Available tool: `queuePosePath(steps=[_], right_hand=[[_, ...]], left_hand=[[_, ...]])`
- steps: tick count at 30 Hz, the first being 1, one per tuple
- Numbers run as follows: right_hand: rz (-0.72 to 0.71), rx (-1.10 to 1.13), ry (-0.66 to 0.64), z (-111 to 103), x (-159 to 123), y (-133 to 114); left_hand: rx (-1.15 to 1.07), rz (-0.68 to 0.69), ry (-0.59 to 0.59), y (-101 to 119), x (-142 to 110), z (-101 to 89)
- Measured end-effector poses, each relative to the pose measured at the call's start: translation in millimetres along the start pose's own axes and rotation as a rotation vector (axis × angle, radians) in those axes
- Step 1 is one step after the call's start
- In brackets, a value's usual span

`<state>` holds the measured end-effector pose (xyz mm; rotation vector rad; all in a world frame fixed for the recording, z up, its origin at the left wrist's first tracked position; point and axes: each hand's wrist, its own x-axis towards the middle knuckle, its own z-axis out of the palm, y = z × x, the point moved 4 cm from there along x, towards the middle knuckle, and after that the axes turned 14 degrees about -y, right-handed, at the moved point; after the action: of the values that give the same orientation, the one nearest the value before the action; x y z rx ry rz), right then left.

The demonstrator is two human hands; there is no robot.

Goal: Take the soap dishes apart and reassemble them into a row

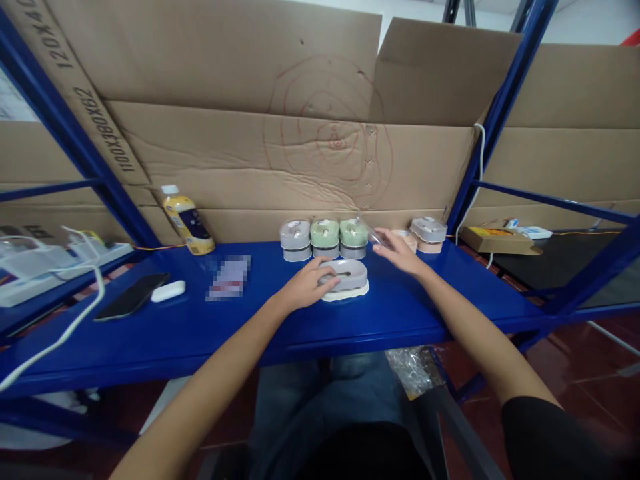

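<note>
My left hand (pixel 307 287) grips the left end of a grey oval container (pixel 357 275), fingers over its rim and thumb at its near side. The container has an oval recess with a small dark item in it, too small to name, and a wavy white edge shows beneath it. My right hand (pixel 400 252) is closed on a clear plastic lid (pixel 370 230), raised and tilted behind and to the right of the grey container. Close behind stand a stacked grey box (pixel 295 240) and two green-topped boxes (pixel 325 235) with clear lids.
Right of my right hand stand a grey-topped box (pixel 429 230) and a partly hidden pinkish box (pixel 407 239). Leftward are a yellow bottle (pixel 189 221), a blurred-out packet (pixel 229 277), a white case (pixel 169 291) and a phone (pixel 131 297). Cardboard (pixel 225 153) walls the back of the blue table (pixel 280 333).
</note>
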<state>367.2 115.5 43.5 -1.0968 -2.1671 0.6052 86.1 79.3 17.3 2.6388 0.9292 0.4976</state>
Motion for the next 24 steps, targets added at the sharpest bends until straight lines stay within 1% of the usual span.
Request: queuePosePath(steps=[5, 8, 11, 13, 15, 18, 21, 24], right_hand=[[-0.118, -0.023, -0.187, 13.3, -2.1, -14.4], [-0.211, -0.062, -0.281, 23.8, -2.8, -23.4], [-0.295, -0.107, -0.345, 35.5, -2.7, -34.2], [-0.348, -0.147, -0.381, 43.5, -2.6, -41.5], [-0.389, -0.165, -0.414, 50.4, -2.3, -46.6], [-0.402, -0.161, -0.456, 56.5, -1.8, -48.3], [-0.368, -0.174, -0.480, 57.5, -2.0, -46.1], [-0.342, -0.188, -0.500, 56.3, -3.6, -46.0]], left_hand=[[-0.026, -0.003, -0.044, 0.6, 2.0, 6.9], [-0.104, -0.042, -0.022, -4.9, 3.9, 10.6], [-0.260, -0.068, 0.020, -9.5, 5.6, 15.0], [-0.337, -0.044, 0.024, -9.5, 6.7, 17.9], [-0.359, -0.017, 0.014, -8.2, 7.5, 19.5], [-0.337, -0.015, -0.012, -7.4, 7.5, 19.7], [-0.317, -0.033, -0.034, -8.0, 6.7, 18.4], [-0.320, -0.033, -0.027, -7.5, 6.3, 16.3]])
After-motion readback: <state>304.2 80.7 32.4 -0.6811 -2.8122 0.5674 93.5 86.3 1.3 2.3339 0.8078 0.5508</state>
